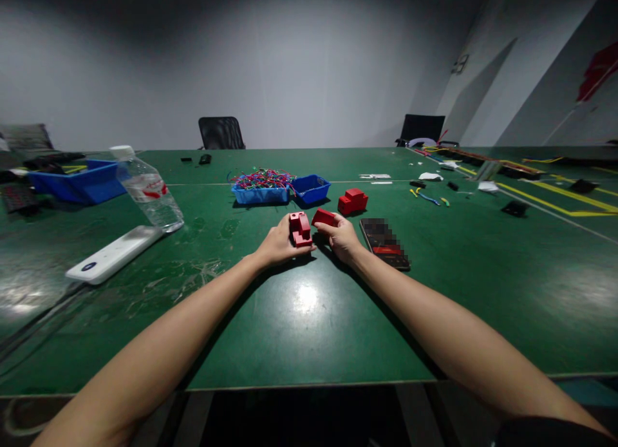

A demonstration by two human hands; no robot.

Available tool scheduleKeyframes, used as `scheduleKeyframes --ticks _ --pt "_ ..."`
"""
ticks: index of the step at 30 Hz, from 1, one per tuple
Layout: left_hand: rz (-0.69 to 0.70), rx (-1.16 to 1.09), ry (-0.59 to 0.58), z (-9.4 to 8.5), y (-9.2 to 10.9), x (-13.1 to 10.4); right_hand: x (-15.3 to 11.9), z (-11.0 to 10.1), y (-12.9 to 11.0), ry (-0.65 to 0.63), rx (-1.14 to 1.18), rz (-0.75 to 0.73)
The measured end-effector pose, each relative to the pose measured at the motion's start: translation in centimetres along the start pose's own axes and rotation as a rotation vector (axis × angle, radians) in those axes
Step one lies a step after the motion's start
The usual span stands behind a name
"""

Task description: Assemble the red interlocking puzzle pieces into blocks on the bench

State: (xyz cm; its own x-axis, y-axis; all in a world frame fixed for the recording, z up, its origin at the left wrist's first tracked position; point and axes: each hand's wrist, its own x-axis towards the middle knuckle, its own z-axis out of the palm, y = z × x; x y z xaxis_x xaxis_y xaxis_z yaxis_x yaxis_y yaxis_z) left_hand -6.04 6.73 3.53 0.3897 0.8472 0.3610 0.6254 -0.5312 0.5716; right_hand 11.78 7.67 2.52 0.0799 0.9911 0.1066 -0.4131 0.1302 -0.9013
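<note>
My left hand [279,243] is closed on a red stepped block [301,230], which has notches and a small hole on its face. Close beside it, my right hand [342,236] pinches a flatter red piece [324,218] between thumb and fingers. A narrow gap separates the two red pieces. Another red stepped block [352,202] sits on the green table [309,331] just beyond my right hand. To the right of that hand lies a dark phone [385,244], its screen partly blurred.
Past my hands stand a light blue tray [263,196] heaped with coloured wires and a darker blue tray [311,189]. At left are a tilted water bottle [147,189], a white power strip [116,255] and a blue bin [80,184]. Pliers [427,197] lie at right.
</note>
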Motion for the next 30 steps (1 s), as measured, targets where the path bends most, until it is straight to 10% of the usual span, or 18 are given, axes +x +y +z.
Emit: scheduleKeyframes --ticks 30 --pt "0.007 -0.012 0.006 -0.1 0.1 0.0 -1.0 0.7 -1.6 -0.034 -0.047 0.090"
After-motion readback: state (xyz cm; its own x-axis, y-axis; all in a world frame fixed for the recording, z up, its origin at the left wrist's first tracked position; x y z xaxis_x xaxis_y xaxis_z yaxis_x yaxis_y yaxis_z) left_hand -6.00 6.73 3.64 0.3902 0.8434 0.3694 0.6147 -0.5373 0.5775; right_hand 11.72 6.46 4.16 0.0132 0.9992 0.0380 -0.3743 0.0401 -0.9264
